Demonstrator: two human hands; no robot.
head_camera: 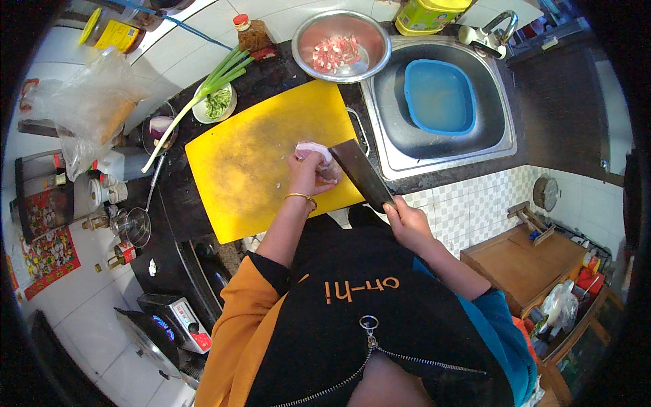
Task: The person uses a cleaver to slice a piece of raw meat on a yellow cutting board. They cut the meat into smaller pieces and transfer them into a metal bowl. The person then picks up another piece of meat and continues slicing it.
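My left hand (305, 175) grips a piece of raw meat (329, 170) with a pale fatty edge, over the lower right part of the yellow cutting board (244, 168). Closed round the handle of a dark-bladed cleaver (360, 173) is my right hand (409, 221). The blade's far end lies just right of the meat, and whether they touch I cannot tell. Cut pieces of raw meat (335, 53) lie in a steel bowl (379, 58) beyond the board. A white bowl of chopped green vegetable (217, 104) stands at the board's upper left, with a long green onion (196, 99) across its rim.
Right of the board is a steel sink (491, 147) holding a blue basin (465, 127) of cloudy water. A red-capped jar (252, 35) stands by the wall. A wire strainer (137, 227) lies at left. Lower left, a burner (190, 325) shows blue flame near a wok (145, 336).
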